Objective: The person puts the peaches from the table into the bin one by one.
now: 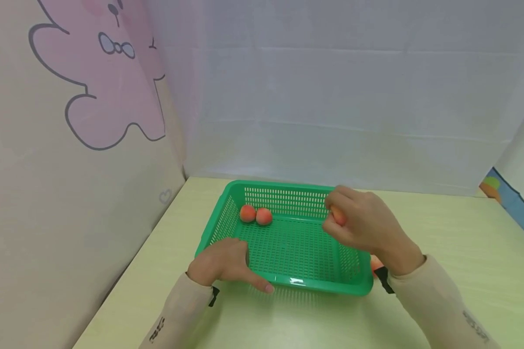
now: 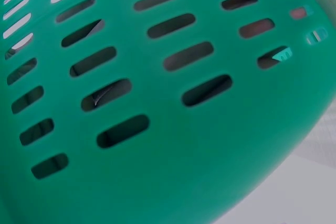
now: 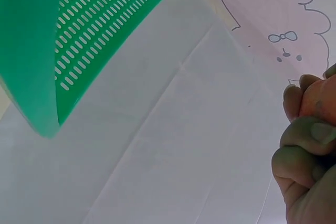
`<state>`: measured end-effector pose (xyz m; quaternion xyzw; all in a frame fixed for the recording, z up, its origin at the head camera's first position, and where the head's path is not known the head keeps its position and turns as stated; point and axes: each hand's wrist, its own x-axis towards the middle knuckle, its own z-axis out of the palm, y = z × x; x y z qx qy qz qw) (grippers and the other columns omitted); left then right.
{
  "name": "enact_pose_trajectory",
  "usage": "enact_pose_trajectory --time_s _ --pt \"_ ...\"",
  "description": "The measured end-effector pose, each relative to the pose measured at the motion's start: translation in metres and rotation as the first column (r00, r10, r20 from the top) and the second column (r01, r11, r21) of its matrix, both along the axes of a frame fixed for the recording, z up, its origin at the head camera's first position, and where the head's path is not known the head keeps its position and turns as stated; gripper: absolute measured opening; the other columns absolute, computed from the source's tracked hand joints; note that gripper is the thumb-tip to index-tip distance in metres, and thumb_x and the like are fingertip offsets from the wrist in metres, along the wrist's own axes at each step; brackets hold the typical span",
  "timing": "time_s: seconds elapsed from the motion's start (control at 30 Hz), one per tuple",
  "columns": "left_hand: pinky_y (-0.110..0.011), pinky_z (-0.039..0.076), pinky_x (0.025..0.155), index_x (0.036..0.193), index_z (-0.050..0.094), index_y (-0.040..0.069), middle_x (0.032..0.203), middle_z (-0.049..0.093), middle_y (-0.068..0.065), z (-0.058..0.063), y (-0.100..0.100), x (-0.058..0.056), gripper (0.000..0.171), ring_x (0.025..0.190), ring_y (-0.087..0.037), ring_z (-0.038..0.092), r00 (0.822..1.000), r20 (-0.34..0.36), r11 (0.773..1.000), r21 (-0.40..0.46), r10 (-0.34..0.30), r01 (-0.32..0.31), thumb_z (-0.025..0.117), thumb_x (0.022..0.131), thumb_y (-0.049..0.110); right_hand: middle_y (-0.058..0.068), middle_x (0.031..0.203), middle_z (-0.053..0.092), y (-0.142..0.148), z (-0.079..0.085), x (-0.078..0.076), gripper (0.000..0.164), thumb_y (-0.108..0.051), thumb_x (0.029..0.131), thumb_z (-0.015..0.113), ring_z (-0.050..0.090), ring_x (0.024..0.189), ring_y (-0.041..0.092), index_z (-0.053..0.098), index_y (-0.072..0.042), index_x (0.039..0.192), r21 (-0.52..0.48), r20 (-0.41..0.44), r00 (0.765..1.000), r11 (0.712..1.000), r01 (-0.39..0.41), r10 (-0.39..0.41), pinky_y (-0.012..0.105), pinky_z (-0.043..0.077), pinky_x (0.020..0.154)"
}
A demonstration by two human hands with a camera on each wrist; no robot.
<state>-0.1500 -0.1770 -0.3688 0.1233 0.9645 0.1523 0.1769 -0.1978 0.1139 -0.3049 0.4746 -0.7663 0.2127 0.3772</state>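
Note:
A green plastic basket with slotted walls stands on the table. Over its near left corner lies my left hand, fingers bent over the rim and thumb stretched along the front side. The basket's slotted wall fills most of the left wrist view, where that hand is not clearly seen. My right hand holds a peach above the basket's right side, fingers curled round it. In the right wrist view, this peach shows between fingers and thumb. Two red-orange peaches sit side by side in the basket's far left part.
Another peach lies outside the basket on the right, partly covered by the right wrist. The pale yellow table reaches a white sheet at the back. On the left, a wall covering carries a pink cartoon figure.

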Motion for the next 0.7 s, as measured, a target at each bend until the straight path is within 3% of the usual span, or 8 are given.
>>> enact_pose_trajectory --time_s 0.1,0.43,0.7 --pt "-0.027 0.026 0.042 0.058 0.037 0.022 0.052 0.026 0.010 -0.001 0.000 0.000 0.075 0.047 -0.008 0.028 1.000 -0.003 1.000 -0.005 0.000 0.000 0.063 0.042 0.090 -0.006 0.064 0.042 -0.001 0.004 0.000 0.011 -0.012 0.069 0.042 0.028 0.043 0.007 0.053 -0.009 0.071 0.020 0.013 1.000 1.000 0.002 -0.002 0.023 0.026 0.036" --pt "-0.027 0.026 0.042 0.060 0.038 0.021 0.052 0.027 0.010 0.001 0.000 0.001 0.074 0.047 -0.009 0.028 1.000 0.000 1.000 0.010 0.011 -0.011 0.064 0.042 0.089 -0.007 0.064 0.041 -0.014 0.016 -0.008 0.007 -0.007 0.063 0.049 0.026 0.044 0.005 0.050 -0.011 0.068 0.011 -0.031 0.999 0.999 -0.040 0.040 0.023 0.025 0.035" --pt "-0.028 0.023 0.041 0.060 0.038 0.022 0.053 0.026 0.010 0.001 0.000 0.001 0.074 0.046 -0.009 0.025 1.000 0.002 1.000 0.018 0.010 -0.010 0.063 0.042 0.089 -0.006 0.065 0.043 -0.029 0.019 -0.016 0.006 -0.007 0.066 0.048 0.034 0.047 0.008 0.052 -0.010 0.070 0.019 0.038 0.998 0.999 -0.043 0.042 0.026 0.033 0.038"
